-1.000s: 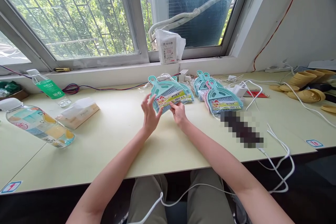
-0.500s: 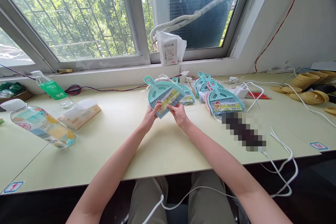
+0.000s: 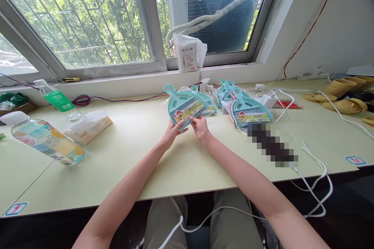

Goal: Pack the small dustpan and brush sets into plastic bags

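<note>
Between my hands is a mint-green dustpan and brush set [image 3: 187, 103] in clear wrap, its handle up and to the left. A yellow printed label crosses its blue bristles. My left hand [image 3: 172, 134] grips the lower left edge, thumb on the front. On the lower right, my right hand [image 3: 200, 126] pinches the set near the label. Behind it lies another wrapped set [image 3: 210, 103], partly hidden. To the right, several more sets are piled, a mint one [image 3: 251, 109] on top with a pink edge showing beneath.
On the left are a clear bottle with a fruit print [image 3: 46, 140], a green-labelled bottle [image 3: 58, 99] and a tissue pack [image 3: 89, 126]. White cables [image 3: 318, 163] and a pixelated dark object [image 3: 273, 146] lie to the right. Yellow tape rolls [image 3: 344, 103] sit at the far right.
The dustpan set has shifted slightly right and turned a little, its label now tilting less. My left hand has slid lower along its edge.
</note>
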Available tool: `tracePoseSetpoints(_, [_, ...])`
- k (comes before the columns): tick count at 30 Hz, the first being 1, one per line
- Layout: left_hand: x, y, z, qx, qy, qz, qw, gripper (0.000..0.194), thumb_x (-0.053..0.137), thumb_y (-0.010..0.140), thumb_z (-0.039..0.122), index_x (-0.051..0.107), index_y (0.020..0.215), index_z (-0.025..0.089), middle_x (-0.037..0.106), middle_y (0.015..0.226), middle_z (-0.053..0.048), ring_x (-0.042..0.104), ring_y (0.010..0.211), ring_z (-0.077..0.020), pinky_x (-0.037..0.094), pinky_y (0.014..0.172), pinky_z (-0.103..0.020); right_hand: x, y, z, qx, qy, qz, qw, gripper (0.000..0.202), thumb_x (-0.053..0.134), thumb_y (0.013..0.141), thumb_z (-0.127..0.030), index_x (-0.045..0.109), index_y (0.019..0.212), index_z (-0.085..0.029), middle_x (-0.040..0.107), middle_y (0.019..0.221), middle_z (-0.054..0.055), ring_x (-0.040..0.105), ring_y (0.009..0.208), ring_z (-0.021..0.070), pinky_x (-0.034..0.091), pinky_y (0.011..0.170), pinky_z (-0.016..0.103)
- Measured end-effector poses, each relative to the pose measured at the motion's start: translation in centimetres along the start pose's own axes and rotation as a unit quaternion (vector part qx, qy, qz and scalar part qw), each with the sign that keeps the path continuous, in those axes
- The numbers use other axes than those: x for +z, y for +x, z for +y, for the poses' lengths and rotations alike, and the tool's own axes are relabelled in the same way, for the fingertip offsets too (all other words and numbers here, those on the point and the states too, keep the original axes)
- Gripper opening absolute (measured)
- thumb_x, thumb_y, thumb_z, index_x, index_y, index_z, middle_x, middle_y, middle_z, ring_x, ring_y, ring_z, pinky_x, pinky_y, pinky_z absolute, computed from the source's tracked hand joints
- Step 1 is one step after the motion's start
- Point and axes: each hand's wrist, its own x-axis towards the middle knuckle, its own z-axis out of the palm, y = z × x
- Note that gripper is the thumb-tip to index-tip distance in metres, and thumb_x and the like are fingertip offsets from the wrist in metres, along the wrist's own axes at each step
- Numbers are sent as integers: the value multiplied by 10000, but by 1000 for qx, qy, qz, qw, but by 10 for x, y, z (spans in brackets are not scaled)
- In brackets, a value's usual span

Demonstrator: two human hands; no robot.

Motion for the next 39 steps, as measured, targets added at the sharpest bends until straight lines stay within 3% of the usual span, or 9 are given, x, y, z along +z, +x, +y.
tracePoseSetpoints(5, [5,-3,1,-41,0,-67,997,517,588,835,485,450,1289,280,473,1414,-96,531,1217,-301,437,970,-506,-1,4,-1,-18,5,45,999,369,751,596,-166,604,933,-199,714,961,33,667,976,216,538,921,368])
tracePoseSetpoints(8, [0,3,4,-26,-6,-12,1000,504,540,841,548,491,1248,255,512,1380,-96,538,1209,-291,402,1014,-492,0,5,-1,-14,12,38,999,376,754,589,-151,594,927,-196,714,958,31,666,980,211,536,933,362])
tracePoseSetpoints(11, [-5,8,6,17,-29,41,999,473,574,832,505,509,1217,237,547,1345,-82,506,1244,-266,410,1026,-443,3,1,0,0,12,16,1000,383,748,586,-134,592,930,-197,716,950,29,663,988,212,540,928,362])
tracePoseSetpoints(16, [-2,4,6,-14,-48,30,998,492,601,826,455,465,1258,263,535,1353,-69,556,1179,-268,491,940,-468,3,-2,-1,-9,6,2,1000,410,746,602,-148,588,975,-212,713,998,20,650,1019,215,545,916,378])
tracePoseSetpoints(20, [0,5,8,-2,-50,9,999,528,501,851,567,498,1275,252,561,1328,-76,521,1223,-288,459,978,-475,3,0,-4,-13,4,-14,1000,396,742,612,-153,584,968,-220,710,1008,15,641,1039,204,535,931,372])
tracePoseSetpoints(24, [-13,8,20,67,-100,11,993,731,308,812,755,549,1265,234,594,1284,-85,459,1278,-309,401,1026,-467,4,-1,-3,11,1,-49,999,361,759,603,-157,593,918,-214,715,976,21,643,1039,211,529,937,371])
tracePoseSetpoints(28, [-35,9,35,84,-140,23,986,901,190,736,849,555,1264,218,594,1273,-115,437,1279,-338,388,1008,-515,9,-9,0,48,0,-109,993,367,787,589,-172,613,911,-201,722,972,33,647,1035,224,522,940,379])
tracePoseSetpoints(33, [-40,7,35,49,-108,18,993,738,304,791,758,573,1228,228,628,1211,-113,464,1247,-350,400,975,-556,17,-22,0,88,-24,-171,981,359,807,584,-196,641,902,-186,726,971,48,655,1014,228,515,942,378])
tracePoseSetpoints(39, [-35,1,24,-33,-139,-57,988,427,289,956,364,648,1061,158,697,1059,-87,486,1232,-305,417,989,-488,21,-30,1,88,-31,-198,976,345,819,575,-219,675,886,-183,730,981,46,660,989,234,531,917,376])
